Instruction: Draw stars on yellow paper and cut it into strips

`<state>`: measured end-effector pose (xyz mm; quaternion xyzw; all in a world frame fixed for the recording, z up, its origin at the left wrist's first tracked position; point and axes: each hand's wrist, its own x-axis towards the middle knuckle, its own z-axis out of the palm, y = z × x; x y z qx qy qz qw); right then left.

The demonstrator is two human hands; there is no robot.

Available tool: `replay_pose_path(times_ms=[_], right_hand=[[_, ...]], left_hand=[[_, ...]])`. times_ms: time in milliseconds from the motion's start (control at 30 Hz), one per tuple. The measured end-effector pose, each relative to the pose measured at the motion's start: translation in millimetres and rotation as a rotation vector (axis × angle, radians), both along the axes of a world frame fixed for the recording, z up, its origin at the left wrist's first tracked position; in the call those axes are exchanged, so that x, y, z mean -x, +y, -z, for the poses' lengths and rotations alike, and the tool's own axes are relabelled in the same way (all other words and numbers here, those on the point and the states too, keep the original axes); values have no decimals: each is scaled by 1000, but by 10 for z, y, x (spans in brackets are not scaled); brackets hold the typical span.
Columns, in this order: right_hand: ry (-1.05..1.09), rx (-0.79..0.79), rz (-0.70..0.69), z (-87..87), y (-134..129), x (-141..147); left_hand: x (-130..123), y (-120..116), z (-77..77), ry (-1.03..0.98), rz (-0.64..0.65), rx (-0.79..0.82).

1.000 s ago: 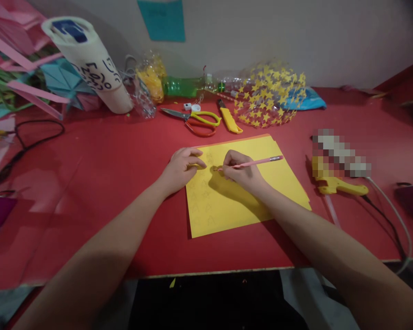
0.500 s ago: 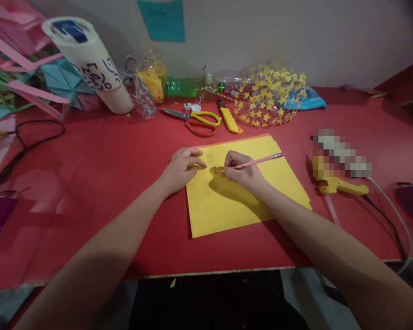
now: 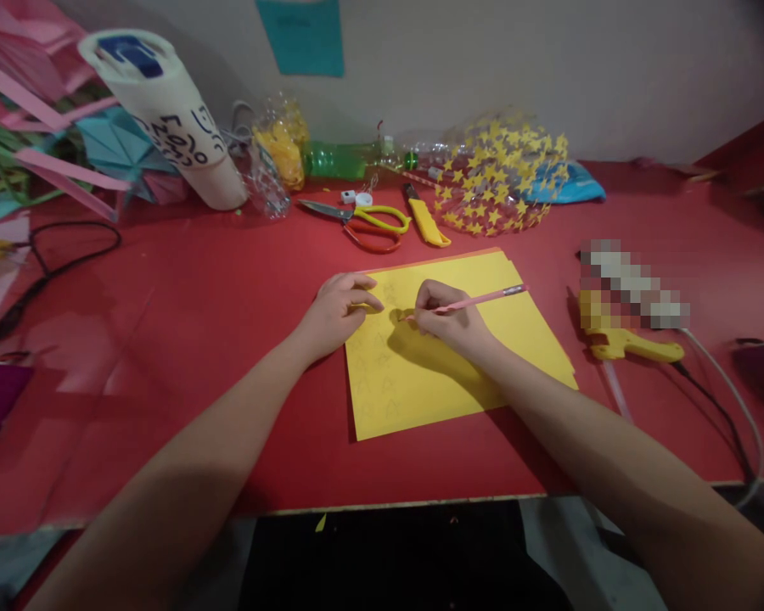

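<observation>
A pink pencil [image 3: 484,299] is gripped in my right hand [image 3: 449,314], its tip down at the yellow paper [image 3: 477,373] and its eraser end pointing right. Faint pencilled stars run in columns along the left part of this sheet. My left hand [image 3: 344,310] rests on the sheet's upper left edge with fingers spread, holding nothing. Other sheets, one of them orange, peek out beneath the yellow one.
Behind the paper lie scissors [image 3: 356,222], a yellow cutter [image 3: 426,219] and a clear dome covered in yellow stars [image 3: 500,174]. A yellow glue gun [image 3: 637,344] with its cord lies right. A white tumbler [image 3: 171,123] stands back left beside folded paper shapes [image 3: 111,144].
</observation>
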<state>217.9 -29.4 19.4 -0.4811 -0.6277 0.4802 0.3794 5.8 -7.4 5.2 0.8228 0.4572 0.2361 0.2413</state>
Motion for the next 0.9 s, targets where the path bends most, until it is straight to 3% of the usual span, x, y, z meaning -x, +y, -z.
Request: replay_pose_path(times_ms=[900], right_hand=[[17, -8, -63, 37, -40, 52]], left_hand=[[-3, 6, 16, 5, 2, -26]])
